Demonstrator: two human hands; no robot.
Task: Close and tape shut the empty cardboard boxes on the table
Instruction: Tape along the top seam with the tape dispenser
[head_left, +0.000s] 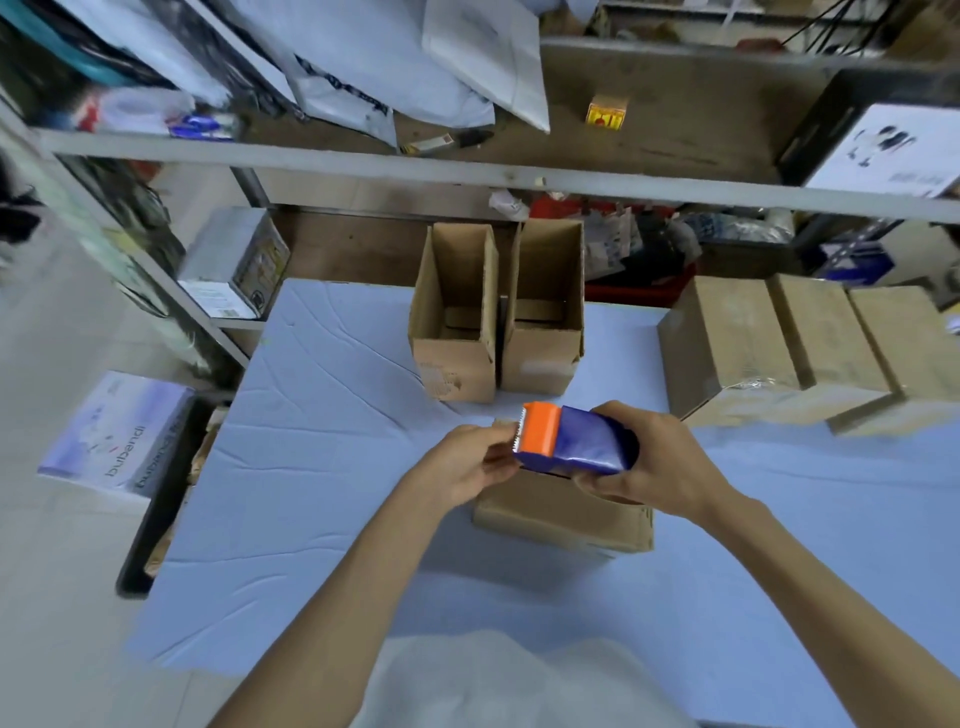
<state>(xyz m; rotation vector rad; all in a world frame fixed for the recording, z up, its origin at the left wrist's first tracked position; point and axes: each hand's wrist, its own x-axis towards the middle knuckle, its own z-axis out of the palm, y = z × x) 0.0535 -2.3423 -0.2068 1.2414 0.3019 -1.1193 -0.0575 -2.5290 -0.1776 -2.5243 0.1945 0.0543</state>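
Left grip (467, 462) and right grip (660, 462), both bare hands, left forearm (337, 597) and right forearm (810, 587) uncovered as far as the view reaches (any sleeve lies beyond the edge), pale off-white top (509, 680) at the bottom centre, plain fabric, softly blurred

Cardboard boxes on the counter (311, 493): six in all. Open boxes, standing side by side at the back: two, the left open box (457, 371) and the right open box (540, 364). Box under the hands: one, the near box (561, 514). Closed boxes in a row at the right: three, the first closed box (727, 332), the second closed box (826, 332) and the third closed box (906, 332). Tape dispenser (576, 441): one. Hands: two, the left hand (467, 462) and the right hand (660, 457). Printed white cartons: three, the upper-shelf carton (883, 150), the lower-shelf carton (234, 265) and the floor carton (114, 431). Small yellow box (605, 111): one.
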